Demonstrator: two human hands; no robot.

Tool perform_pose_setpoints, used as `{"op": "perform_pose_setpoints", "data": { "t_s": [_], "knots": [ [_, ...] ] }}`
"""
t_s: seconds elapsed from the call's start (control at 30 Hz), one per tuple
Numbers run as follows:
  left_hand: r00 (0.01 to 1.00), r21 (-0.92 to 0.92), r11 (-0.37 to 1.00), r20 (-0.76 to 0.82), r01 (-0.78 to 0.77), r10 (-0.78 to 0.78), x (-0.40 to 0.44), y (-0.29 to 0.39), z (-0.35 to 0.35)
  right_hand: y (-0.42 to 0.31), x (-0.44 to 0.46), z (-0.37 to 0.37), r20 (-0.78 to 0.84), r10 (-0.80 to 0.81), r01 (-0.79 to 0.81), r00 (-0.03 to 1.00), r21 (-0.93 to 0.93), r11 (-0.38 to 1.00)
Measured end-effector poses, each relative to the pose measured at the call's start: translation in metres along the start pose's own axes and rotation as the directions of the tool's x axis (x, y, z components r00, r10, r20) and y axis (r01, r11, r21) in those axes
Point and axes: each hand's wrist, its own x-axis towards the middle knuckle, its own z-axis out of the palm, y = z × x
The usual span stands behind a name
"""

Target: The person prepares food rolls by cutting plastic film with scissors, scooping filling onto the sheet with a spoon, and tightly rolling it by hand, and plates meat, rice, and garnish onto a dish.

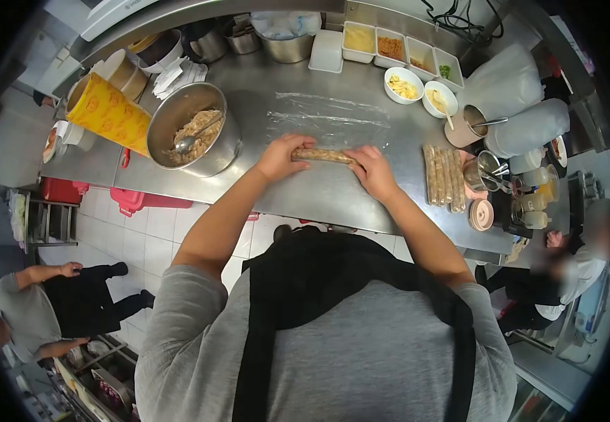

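A thin roll of minced filling (324,155) in clear film lies near the front edge of the steel counter. My left hand (281,159) grips its left end, fingers curled round it. At the other end, my right hand (373,171) holds it with thumb and fingers. Just beyond, a sheet of clear plastic film (329,116) is spread flat on the steel. Left of my hands stands a deep metal pot (222,151) with pale minced filling (198,126) and a serving spoon (185,145) inside. Several finished wrapped rolls (444,179) lie side by side to the right.
Along the back are white tubs of toppings (391,48) and two white bowls (403,86). A yellow patterned container (104,112) leans left of the pot. A metal utensil cup (480,172) and squeeze bottles (534,202) stand right. Other people (27,302) stand at both sides.
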Motion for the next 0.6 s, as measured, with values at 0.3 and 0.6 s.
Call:
{"op": "perform_pose_setpoints", "data": {
  "t_s": [0.3,0.6],
  "knots": [
    [0.996,0.022,0.997,0.034,-0.078,0.078,0.008,-0.026,-0.004,-0.049,0.02,0.032,-0.129,-0.142,0.078,0.981,-0.405,0.911],
    [0.948,0.195,0.931,-0.025,-0.307,0.318,0.025,-0.03,0.014,-0.051,0.043,0.031,-0.187,-0.082,-0.002,0.979,-0.41,0.912]
  ]
}}
